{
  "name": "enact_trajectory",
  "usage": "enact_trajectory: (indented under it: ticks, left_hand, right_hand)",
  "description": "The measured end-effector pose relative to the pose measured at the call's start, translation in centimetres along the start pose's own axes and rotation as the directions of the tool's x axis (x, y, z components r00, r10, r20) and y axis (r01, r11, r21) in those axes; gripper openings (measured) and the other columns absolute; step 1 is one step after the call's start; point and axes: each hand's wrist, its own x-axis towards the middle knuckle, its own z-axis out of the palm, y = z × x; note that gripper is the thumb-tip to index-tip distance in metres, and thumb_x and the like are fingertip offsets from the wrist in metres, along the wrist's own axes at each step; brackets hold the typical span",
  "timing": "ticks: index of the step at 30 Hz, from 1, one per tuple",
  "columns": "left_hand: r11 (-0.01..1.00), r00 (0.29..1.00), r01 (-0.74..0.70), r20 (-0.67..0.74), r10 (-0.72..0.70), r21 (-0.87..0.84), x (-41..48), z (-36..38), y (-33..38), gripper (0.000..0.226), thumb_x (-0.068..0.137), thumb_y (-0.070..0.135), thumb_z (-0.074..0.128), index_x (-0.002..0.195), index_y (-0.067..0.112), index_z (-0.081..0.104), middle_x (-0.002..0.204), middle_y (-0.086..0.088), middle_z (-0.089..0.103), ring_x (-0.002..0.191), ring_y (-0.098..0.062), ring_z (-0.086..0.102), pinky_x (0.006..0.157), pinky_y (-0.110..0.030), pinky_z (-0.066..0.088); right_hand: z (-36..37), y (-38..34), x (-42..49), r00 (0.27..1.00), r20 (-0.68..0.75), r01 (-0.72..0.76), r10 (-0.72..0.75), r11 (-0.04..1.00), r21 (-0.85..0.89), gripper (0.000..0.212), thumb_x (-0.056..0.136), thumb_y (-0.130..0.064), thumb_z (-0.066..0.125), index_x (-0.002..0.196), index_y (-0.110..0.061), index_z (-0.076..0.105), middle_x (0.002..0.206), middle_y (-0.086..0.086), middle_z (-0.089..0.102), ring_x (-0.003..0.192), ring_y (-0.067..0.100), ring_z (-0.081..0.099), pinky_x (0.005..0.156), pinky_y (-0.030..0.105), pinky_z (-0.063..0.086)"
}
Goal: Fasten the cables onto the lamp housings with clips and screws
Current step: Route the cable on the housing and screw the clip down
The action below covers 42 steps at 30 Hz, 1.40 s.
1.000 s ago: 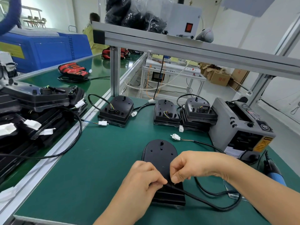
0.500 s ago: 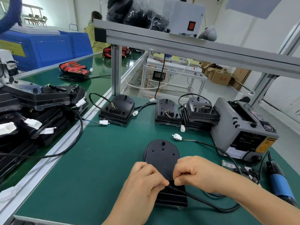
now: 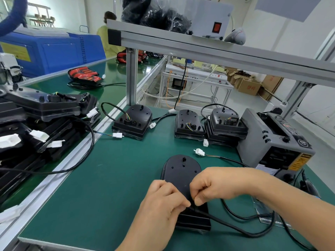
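A black lamp housing [image 3: 181, 169] lies back-up on the green mat in front of me. Its black cable [image 3: 233, 228] runs off the near end, loops right and ends at a white connector [image 3: 199, 152]. My left hand [image 3: 161, 201] and my right hand [image 3: 215, 183] meet over the housing's near part, both with curled fingers pinching at the spot where the cable joins the housing. What sits between the fingertips is hidden; I cannot tell if a clip is there.
Three more housings with cables stand at the back: one left [image 3: 133, 122], one middle [image 3: 188, 125], a stack right [image 3: 226, 125]. A grey tape dispenser [image 3: 277, 142] stands at the right. A pile of housings [image 3: 36, 113] fills the left bench. An aluminium post [image 3: 131, 77] rises behind.
Both hands stay on the cable joint; the right hand's fingers have shifted slightly. The view moved a little closer and to the left.
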Motion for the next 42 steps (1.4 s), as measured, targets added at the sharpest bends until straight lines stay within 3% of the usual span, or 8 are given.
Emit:
enact_trajectory:
  ticks: [3,7,12,21,24,29,35,42]
  left_hand:
    - [1.000,1.000,0.022,0.012,-0.022,-0.021,0.0,0.0,0.0,0.014,0.087,0.023,0.067,0.093,0.035,0.069,0.088,0.019,0.059,0.103,0.000,0.040,0.075,-0.031,0.048]
    - [0.999,1.000,0.028,0.014,-0.028,-0.023,-0.1,0.0,0.0,0.014,0.087,0.023,0.066,0.093,0.035,0.070,0.089,0.020,0.059,0.105,0.002,0.037,0.076,-0.031,0.048]
    - [0.999,1.000,0.022,0.007,-0.022,-0.023,0.0,0.1,-0.1,0.012,0.088,0.025,0.065,0.093,0.034,0.071,0.090,0.020,0.060,0.106,0.003,0.036,0.081,-0.026,0.044]
    - [0.988,0.988,-0.152,-0.004,0.152,0.041,0.2,0.0,-0.2,0.019,0.079,0.019,0.068,0.092,0.034,0.067,0.086,0.022,0.057,0.094,0.001,0.050,0.083,-0.022,0.050]
    - [0.964,0.967,-0.253,-0.003,0.254,0.084,0.2,0.4,0.3,0.007,0.078,0.027,0.068,0.085,0.027,0.069,0.083,0.014,0.059,0.080,-0.007,0.057,0.069,-0.028,0.055]
    - [0.934,0.947,-0.304,-0.044,0.317,0.187,0.3,1.2,0.4,0.010,0.073,0.014,0.075,0.072,0.018,0.067,0.072,0.006,0.056,0.071,-0.014,0.052,0.047,-0.028,0.050]
    - [0.911,0.929,-0.350,-0.042,0.367,0.218,0.3,1.1,0.1,0.007,0.080,0.013,0.068,0.075,0.017,0.068,0.073,0.005,0.057,0.074,-0.014,0.054,0.050,-0.027,0.049]
    - [0.909,0.934,-0.342,-0.025,0.358,0.237,0.1,0.9,0.5,0.014,0.083,0.013,0.059,0.072,0.014,0.067,0.074,0.002,0.058,0.072,-0.019,0.058,0.054,-0.030,0.052]
  right_hand:
    - [-0.7,-0.1,0.5,0.997,0.076,-0.034,0.031,0.999,0.033,0.009,0.089,-0.026,0.063,0.093,-0.019,0.068,0.066,-0.021,0.057,0.065,-0.006,0.049,0.065,0.007,0.037]
    - [-1.6,-0.5,1.2,0.977,0.195,-0.088,0.085,0.996,0.008,0.008,0.088,-0.033,0.063,0.089,-0.026,0.068,0.074,-0.018,0.059,0.075,0.002,0.051,0.079,0.025,0.045]
    - [-2.2,-1.3,2.0,0.948,0.278,-0.165,0.158,0.986,0.004,0.016,0.090,-0.034,0.061,0.076,-0.027,0.064,0.062,-0.010,0.047,0.060,0.005,0.042,0.060,0.018,0.037]
    - [-1.3,-1.1,1.9,0.949,0.200,-0.261,0.245,0.964,0.056,0.022,0.087,-0.034,0.065,0.067,-0.026,0.062,0.063,-0.008,0.048,0.059,0.008,0.044,0.055,0.016,0.040]
    - [-1.2,-1.1,1.7,0.946,0.187,-0.288,0.266,0.952,0.104,0.021,0.086,-0.033,0.067,0.069,-0.023,0.062,0.064,-0.006,0.048,0.058,0.010,0.044,0.053,0.017,0.041]
    - [-1.0,-0.5,1.5,0.948,0.158,-0.305,0.277,0.931,0.201,0.019,0.086,-0.029,0.068,0.072,-0.021,0.059,0.066,-0.005,0.053,0.060,0.008,0.049,0.055,0.016,0.047]
    - [-0.4,0.6,0.5,0.967,0.159,-0.249,0.201,0.885,0.394,0.016,0.090,-0.029,0.063,0.077,-0.021,0.064,0.067,-0.004,0.056,0.067,0.009,0.053,0.061,0.019,0.051]
    - [0.1,0.6,0.6,0.970,0.125,-0.242,0.209,0.888,0.392,0.015,0.090,-0.026,0.064,0.077,-0.018,0.061,0.068,-0.002,0.056,0.065,0.009,0.053,0.061,0.019,0.054]
